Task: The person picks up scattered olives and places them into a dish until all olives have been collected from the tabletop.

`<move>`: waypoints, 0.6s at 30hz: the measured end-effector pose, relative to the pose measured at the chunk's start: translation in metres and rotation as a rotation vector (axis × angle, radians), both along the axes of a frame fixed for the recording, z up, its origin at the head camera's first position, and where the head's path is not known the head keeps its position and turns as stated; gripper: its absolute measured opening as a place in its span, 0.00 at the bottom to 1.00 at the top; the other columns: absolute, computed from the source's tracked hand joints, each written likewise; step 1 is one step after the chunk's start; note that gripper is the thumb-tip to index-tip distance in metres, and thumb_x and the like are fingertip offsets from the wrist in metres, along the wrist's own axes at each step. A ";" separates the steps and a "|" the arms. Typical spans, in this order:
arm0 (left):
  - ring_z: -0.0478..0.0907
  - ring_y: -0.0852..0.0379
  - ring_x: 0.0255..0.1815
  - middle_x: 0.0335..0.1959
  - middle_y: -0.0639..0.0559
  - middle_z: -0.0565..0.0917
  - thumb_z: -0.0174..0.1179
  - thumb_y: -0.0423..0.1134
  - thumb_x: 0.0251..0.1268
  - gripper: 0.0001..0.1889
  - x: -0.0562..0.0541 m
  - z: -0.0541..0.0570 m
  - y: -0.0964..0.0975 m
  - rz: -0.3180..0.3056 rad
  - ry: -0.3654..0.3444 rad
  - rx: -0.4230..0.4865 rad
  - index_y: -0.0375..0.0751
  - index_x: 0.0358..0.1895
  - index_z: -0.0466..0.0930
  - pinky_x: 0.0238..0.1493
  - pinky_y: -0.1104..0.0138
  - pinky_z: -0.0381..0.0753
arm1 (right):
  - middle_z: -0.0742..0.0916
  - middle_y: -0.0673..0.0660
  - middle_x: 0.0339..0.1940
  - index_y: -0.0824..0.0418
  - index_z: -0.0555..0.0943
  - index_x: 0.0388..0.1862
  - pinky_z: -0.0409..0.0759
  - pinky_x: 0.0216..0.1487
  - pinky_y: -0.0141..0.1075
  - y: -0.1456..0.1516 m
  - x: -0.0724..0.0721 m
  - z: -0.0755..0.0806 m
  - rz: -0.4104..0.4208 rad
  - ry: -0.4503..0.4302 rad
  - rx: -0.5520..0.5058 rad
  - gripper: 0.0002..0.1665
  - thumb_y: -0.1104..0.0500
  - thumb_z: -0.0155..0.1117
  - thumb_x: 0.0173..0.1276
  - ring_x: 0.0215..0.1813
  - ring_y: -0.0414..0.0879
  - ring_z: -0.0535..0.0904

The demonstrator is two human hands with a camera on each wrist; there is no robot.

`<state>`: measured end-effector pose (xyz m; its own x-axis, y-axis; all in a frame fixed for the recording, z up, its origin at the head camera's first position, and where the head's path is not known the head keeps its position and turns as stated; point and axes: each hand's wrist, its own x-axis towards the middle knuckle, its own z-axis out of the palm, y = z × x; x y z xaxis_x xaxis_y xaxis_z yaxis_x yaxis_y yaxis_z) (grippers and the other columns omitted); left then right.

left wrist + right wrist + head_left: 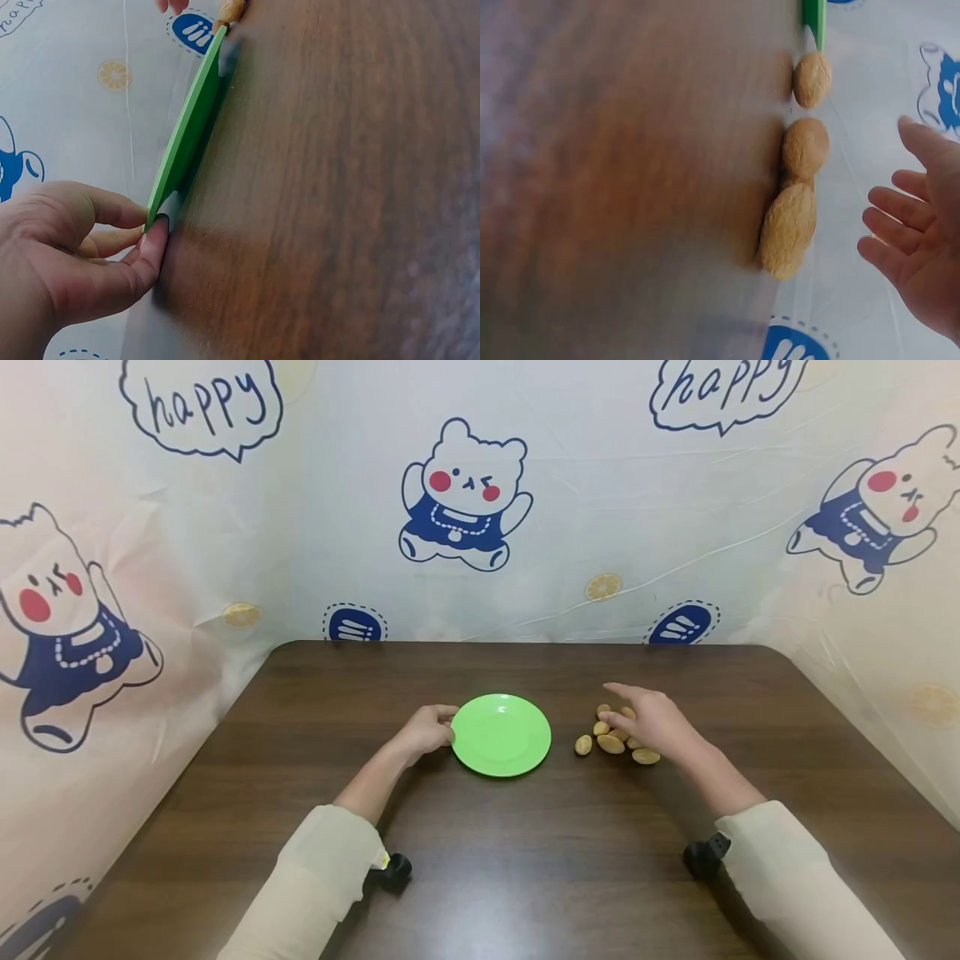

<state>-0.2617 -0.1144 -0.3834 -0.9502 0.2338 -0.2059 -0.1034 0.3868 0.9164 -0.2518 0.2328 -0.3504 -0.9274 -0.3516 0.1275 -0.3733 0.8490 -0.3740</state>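
Observation:
A round, shallow green plate (501, 737) lies near the middle of the dark brown table. At its left edge my left hand (426, 731) pinches the rim; the left wrist view shows thumb and fingers on either side of the plate (187, 131). To the plate's right lies a loose cluster of tan oval nuts (611, 744), wrinkled like nuts in their shells. Over that cluster hovers my right hand (660, 724), covering some of them. In the right wrist view this hand (930, 240) has spread fingers, apart from the nuts (789, 231).
The dark wood table (480, 877) ends at a back edge against a patterned cloth (570, 527) printed with bears. Black wrist cameras hang below both cuffs. One nut (583, 745) lies between plate and cluster.

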 end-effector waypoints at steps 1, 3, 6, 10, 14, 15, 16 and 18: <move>0.72 0.53 0.44 0.53 0.36 0.73 0.45 0.18 0.51 0.31 0.001 0.001 0.000 -0.004 0.002 -0.006 0.24 0.64 0.60 0.37 0.69 0.75 | 0.75 0.66 0.59 0.64 0.68 0.65 0.69 0.53 0.54 0.002 -0.001 0.000 -0.021 -0.008 -0.029 0.33 0.48 0.58 0.67 0.55 0.59 0.73; 0.72 0.52 0.45 0.53 0.36 0.73 0.45 0.18 0.51 0.31 0.001 0.002 0.000 -0.002 -0.001 -0.012 0.24 0.65 0.60 0.38 0.68 0.75 | 0.77 0.67 0.57 0.65 0.70 0.63 0.71 0.51 0.53 0.007 -0.005 0.000 -0.057 -0.012 -0.077 0.30 0.49 0.57 0.68 0.52 0.59 0.75; 0.72 0.51 0.47 0.54 0.36 0.72 0.45 0.18 0.52 0.31 0.001 0.001 0.001 -0.003 -0.003 -0.021 0.24 0.65 0.59 0.40 0.67 0.75 | 0.79 0.66 0.54 0.66 0.72 0.61 0.74 0.47 0.51 0.016 -0.009 -0.002 -0.099 -0.005 -0.144 0.28 0.50 0.56 0.68 0.52 0.59 0.76; 0.71 0.50 0.48 0.54 0.35 0.72 0.46 0.18 0.52 0.32 0.000 -0.001 -0.001 -0.009 0.000 -0.028 0.24 0.66 0.58 0.39 0.68 0.75 | 0.82 0.64 0.49 0.67 0.76 0.56 0.77 0.42 0.47 0.024 -0.013 -0.005 -0.147 0.030 -0.207 0.24 0.52 0.57 0.68 0.49 0.58 0.78; 0.71 0.51 0.48 0.55 0.35 0.72 0.46 0.19 0.51 0.32 0.000 -0.001 -0.002 -0.013 0.006 -0.029 0.25 0.66 0.58 0.37 0.70 0.73 | 0.83 0.65 0.47 0.68 0.77 0.53 0.77 0.41 0.48 0.030 -0.016 -0.007 -0.183 0.042 -0.212 0.21 0.54 0.58 0.68 0.48 0.59 0.79; 0.71 0.51 0.48 0.55 0.35 0.73 0.46 0.19 0.51 0.32 0.000 -0.002 -0.002 -0.016 0.007 -0.027 0.25 0.66 0.58 0.37 0.70 0.73 | 0.83 0.65 0.47 0.68 0.78 0.53 0.77 0.41 0.48 0.031 -0.016 -0.008 -0.191 0.030 -0.209 0.21 0.54 0.58 0.68 0.48 0.59 0.78; 0.71 0.51 0.48 0.55 0.35 0.73 0.46 0.19 0.51 0.32 0.000 -0.002 -0.002 -0.018 0.010 -0.027 0.24 0.66 0.58 0.36 0.70 0.73 | 0.83 0.65 0.47 0.68 0.77 0.53 0.77 0.41 0.48 0.032 -0.017 -0.008 -0.196 0.014 -0.204 0.21 0.54 0.57 0.68 0.48 0.59 0.78; 0.71 0.51 0.49 0.55 0.35 0.73 0.47 0.19 0.52 0.32 0.000 -0.002 -0.001 -0.015 0.008 -0.020 0.25 0.66 0.58 0.36 0.70 0.72 | 0.82 0.66 0.47 0.68 0.77 0.53 0.77 0.42 0.48 0.035 -0.017 -0.009 -0.207 -0.026 -0.196 0.22 0.54 0.57 0.68 0.48 0.59 0.78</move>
<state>-0.2621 -0.1158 -0.3855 -0.9483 0.2440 -0.2029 -0.0900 0.4064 0.9093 -0.2691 0.2677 -0.3595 -0.9807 -0.1256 0.1496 -0.1878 0.8169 -0.5454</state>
